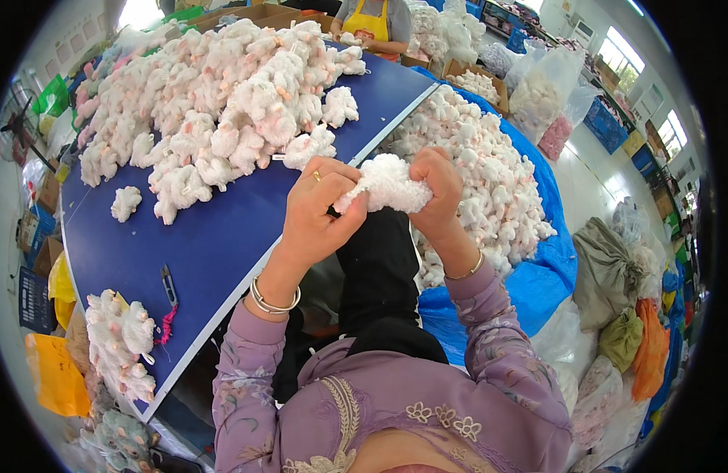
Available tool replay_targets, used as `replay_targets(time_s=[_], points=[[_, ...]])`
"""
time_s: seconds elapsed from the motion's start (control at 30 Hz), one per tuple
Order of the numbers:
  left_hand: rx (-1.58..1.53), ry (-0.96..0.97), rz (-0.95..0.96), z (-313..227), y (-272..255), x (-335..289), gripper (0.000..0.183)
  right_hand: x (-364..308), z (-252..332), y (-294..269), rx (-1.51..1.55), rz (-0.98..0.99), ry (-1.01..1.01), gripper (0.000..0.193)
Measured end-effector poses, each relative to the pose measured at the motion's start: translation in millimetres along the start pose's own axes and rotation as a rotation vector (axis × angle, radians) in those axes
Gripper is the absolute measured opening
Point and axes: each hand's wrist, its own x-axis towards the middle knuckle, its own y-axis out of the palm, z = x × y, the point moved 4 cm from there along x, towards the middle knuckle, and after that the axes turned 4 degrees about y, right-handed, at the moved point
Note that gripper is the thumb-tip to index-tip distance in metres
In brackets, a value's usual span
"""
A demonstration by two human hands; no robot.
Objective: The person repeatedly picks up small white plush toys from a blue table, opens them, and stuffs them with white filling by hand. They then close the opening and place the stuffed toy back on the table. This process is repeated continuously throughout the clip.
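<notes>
Between my two hands, above my lap, is a small white fluffy plush piece [389, 183]. My left hand [323, 206] pinches its left end with thumb and fingers. The right hand [436, 189] grips the opposite end, its fingers curled around the fabric. A large heap of similar white and pink plush pieces [214, 94] covers the far part of the blue table [222, 244] to my left. A second heap [490, 189] lies on a blue sheet [553, 268] to my right, beyond my right hand.
Thread snips [169, 285] with a pink cord lie on the table near a small plush pile [120, 343]. Across the table a person in a yellow apron [369, 27] works. Sacks [608, 268] and clear bags [541, 91] stand along the right side.
</notes>
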Motion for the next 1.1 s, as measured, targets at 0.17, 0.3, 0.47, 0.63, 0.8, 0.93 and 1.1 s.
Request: replay_targets(time_s=[0.17,0.3,0.47,0.63,0.8,0.93,1.1], points=[[0.014,-0.014,-0.019,4,5,-6,0.018,1,-2,4,-0.020,0.101,0.040,0.030],[0.033,0.008,0.020,-1,17,-8,0.015,0,-12,5,-0.140,0.026,0.066,0.032],[-0.013,-0.078,-0.027,16,31,-9,0.012,4,-39,5,-0.042,0.090,0.259,0.032],[-0.013,-0.211,-0.130,54,35,-10,0.011,-6,-54,18,-0.062,0.368,0.383,0.034],[-0.026,-0.351,-0.166,83,59,-10,0.010,-3,-83,23,0.028,0.508,0.473,0.037],[-0.024,-0.493,-0.116,119,73,-1,0.012,6,-98,23,0.312,0.508,0.658,0.036],[-0.008,-0.373,-0.170,147,91,16,0.018,11,-130,40,0.396,0.502,0.793,0.030]])
